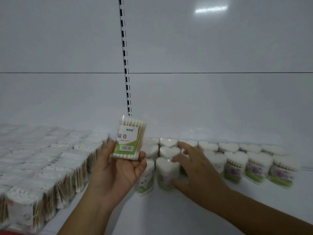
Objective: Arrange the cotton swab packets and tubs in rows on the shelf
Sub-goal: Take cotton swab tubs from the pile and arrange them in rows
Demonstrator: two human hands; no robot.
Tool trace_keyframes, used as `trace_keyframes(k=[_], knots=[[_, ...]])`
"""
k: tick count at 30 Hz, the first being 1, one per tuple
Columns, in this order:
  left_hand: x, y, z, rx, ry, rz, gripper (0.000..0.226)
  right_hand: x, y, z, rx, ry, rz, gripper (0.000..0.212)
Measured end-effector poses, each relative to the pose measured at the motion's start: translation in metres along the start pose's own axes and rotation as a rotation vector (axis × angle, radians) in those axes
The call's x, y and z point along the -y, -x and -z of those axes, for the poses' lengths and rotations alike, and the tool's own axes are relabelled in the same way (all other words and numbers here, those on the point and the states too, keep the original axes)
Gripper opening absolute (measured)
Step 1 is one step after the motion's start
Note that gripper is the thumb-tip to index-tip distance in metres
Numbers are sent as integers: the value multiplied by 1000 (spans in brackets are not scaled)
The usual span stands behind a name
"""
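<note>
A glossy white back wall (203, 48) rose behind a smooth white shelf (169, 209), split by a slotted metal upright (125, 61) running down its middle. The left part of the shelf was filled by a dense block of rectangular clear-plastic packets (42, 167), standing on end in close rows, their fluffy white swab tips uppermost and pale wooden sticks showing through the sides. To the right stood rows of heart-shaped clear tubs (237, 156), touching one another, each topped by a white heart of cotton and banded with a green and purple label. The right hand (194, 175) reached in with fingers spread, its fingertips touching the front tub (166, 173) and the tubs behind it; it gripped nothing. The left hand (116, 173) was raised above the shelf between the two groups, pinching one flat rectangular packet (128, 139) between thumb and fingertips, upright, its green-and-white barcoded label facing the camera.
</note>
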State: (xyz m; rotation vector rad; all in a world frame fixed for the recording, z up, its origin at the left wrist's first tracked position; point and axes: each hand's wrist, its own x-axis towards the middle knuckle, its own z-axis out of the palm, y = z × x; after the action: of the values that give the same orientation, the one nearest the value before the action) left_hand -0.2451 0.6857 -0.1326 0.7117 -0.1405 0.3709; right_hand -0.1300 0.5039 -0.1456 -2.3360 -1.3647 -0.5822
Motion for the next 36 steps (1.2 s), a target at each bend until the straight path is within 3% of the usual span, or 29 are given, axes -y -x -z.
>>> trace_keyframes(k=[4, 7, 11, 14, 16, 18, 22, 24, 27, 31, 33, 36], knots=[[3, 2, -20, 70, -292, 18, 64, 9, -18, 59, -331, -413, 11, 43], [13, -3, -49, 104, -593, -40, 63, 24, -34, 89, -155, -630, -26, 39], [18, -9, -56, 108, -906, -138, 63, 8, -33, 101, -234, -593, -49, 35], [20, -4, -33, -10, -1602, -347, 68, -20, -12, 89, -244, -348, -100, 36], [37, -4, -18, 8, -2053, -279, 79, -30, 8, 64, -144, -126, -50, 36], [53, -6, -7, 49, -2303, -152, 79, -33, 24, 39, -33, 28, 7, 37], [50, -11, -13, -49, -2219, -211, 85, -30, 30, 18, 59, 152, 22, 47], [50, -14, -29, -4, -2142, -302, 88, -31, 34, 19, 77, 123, 27, 54], [61, -26, -63, 201, -2029, -329, 79, -45, 53, 32, 105, 79, 93, 56], [90, -81, -142, 527, -1979, -318, 82, -103, 90, 89, 57, 219, 201, 33], [125, -108, -191, 713, -2022, -258, 81, -139, 118, 126, 171, 387, 30, 39], [193, -130, -245, 905, -2052, -238, 67, -196, 168, 175, 445, 574, -403, 61]])
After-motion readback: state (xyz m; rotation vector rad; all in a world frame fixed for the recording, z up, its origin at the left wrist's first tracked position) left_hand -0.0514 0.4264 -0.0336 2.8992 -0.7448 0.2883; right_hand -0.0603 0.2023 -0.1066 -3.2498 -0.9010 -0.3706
